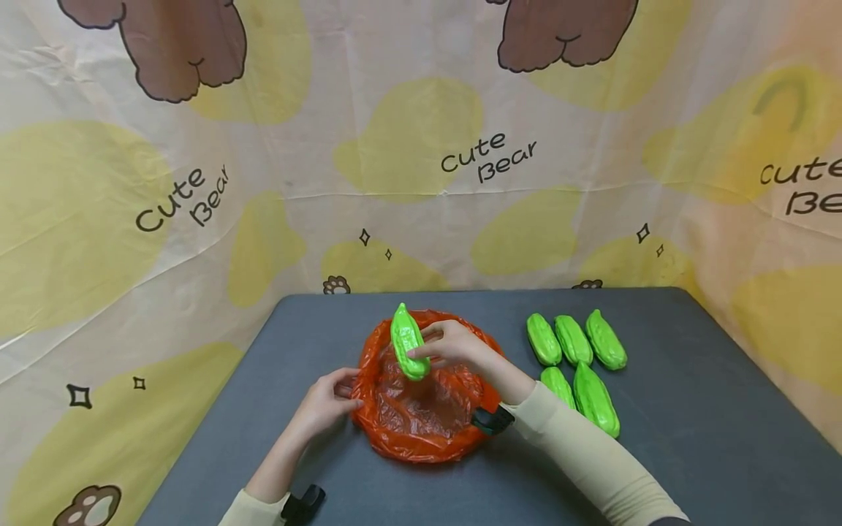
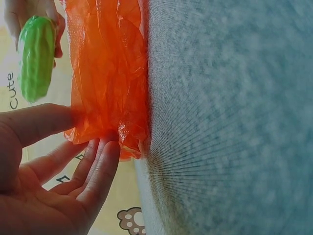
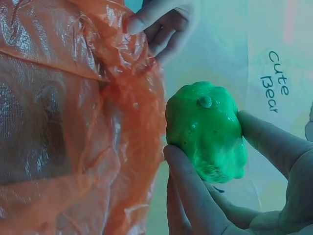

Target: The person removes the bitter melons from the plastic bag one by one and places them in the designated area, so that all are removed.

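A red plastic bag (image 1: 388,446) stands on the table with its mouth spread wide and its rim rolled outward. At the bag's left side, my left hand (image 1: 325,403) pinches the rim, its thumb (image 2: 54,120) and fingertips against the thin film. Over the mouth, my right hand (image 1: 454,343) holds a green bitter gourd (image 1: 408,343) between thumb and fingers, stem end tilted up and away. In the right wrist view the bumpy gourd (image 3: 205,132) shows end-on beside the red rim, with its small stem toward the camera.
Several more green bitter gourds (image 1: 595,398) lie in two rows on the dark grey table (image 1: 697,409), right of the bag. My right forearm passes in front of part of the nearer row. A printed cloth (image 1: 408,146) hangs behind the table and along its sides.
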Available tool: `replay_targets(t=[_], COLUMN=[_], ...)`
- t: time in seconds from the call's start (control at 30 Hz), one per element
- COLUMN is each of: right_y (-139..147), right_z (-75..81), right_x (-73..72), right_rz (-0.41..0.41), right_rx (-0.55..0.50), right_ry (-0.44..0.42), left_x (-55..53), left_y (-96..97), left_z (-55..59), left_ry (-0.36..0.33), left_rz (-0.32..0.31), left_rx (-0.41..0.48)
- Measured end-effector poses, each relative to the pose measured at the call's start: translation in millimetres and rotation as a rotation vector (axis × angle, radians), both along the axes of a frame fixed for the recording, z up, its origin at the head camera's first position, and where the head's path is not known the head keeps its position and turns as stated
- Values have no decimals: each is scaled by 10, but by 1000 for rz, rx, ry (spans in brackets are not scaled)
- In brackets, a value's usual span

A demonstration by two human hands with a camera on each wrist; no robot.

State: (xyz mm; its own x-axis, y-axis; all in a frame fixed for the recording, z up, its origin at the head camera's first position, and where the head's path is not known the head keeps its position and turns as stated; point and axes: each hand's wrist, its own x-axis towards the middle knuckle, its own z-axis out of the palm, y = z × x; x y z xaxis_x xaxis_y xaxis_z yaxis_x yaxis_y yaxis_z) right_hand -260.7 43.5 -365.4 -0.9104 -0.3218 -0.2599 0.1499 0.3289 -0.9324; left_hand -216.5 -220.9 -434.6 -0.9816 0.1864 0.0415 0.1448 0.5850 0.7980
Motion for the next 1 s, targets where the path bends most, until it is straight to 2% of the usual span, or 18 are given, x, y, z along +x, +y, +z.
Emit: replay_targets(t=[0.27, 0.8, 1.0], right_y=[140, 383, 506], right_z=[67, 95, 121], right_x=[49, 112, 155], right_rz=[-5, 19, 3], right_rx=[5, 5, 59], right_ry=[5, 34, 66], left_x=[-1, -8, -9], left_y=[-17, -6, 1], left_z=[-3, -1, -1], left_ry=[-1, 1, 6], left_rz=[-17, -21, -23], left_rx=[6, 5, 1])
